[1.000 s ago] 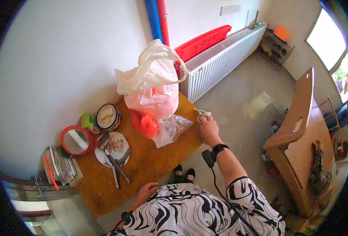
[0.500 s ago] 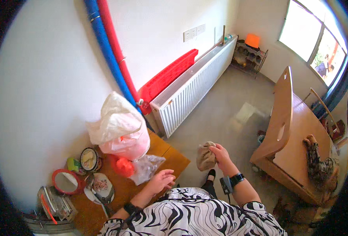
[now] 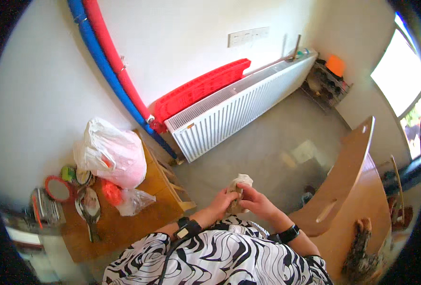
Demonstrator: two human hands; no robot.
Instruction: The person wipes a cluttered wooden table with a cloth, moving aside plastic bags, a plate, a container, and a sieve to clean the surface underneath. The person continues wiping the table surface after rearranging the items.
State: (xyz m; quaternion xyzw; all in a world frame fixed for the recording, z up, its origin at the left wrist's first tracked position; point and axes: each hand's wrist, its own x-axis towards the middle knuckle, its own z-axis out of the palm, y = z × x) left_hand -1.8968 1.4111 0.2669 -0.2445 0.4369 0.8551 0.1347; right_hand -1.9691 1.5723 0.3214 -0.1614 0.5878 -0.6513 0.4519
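Observation:
A crumpled beige cloth (image 3: 240, 183) is bunched up in front of my body, over the floor. My left hand (image 3: 221, 204) has its fingers closed on the cloth's lower left part. From the other side, my right hand (image 3: 258, 201) pinches the same cloth between thumb and fingers. Some of the cloth is hidden behind the fingers, and I cannot make out its exact kind. To the left, a wooden table (image 3: 158, 206) holds a large white plastic bag (image 3: 120, 156), a red bundle (image 3: 111, 191) and a clear plastic bag (image 3: 135, 203).
A red-framed mirror (image 3: 58, 188) and a hairbrush-shaped item (image 3: 91, 209) lie on the table. A white radiator (image 3: 239, 102) runs along the wall with a red plastic rack (image 3: 205, 88) behind it. A wooden desk (image 3: 358, 209) stands right, where another person's arm (image 3: 360, 244) rests.
My left hand has moved right from beside the table and now grips the cloth together with my right hand. The view has turned, shifting the table and radiator in the picture.

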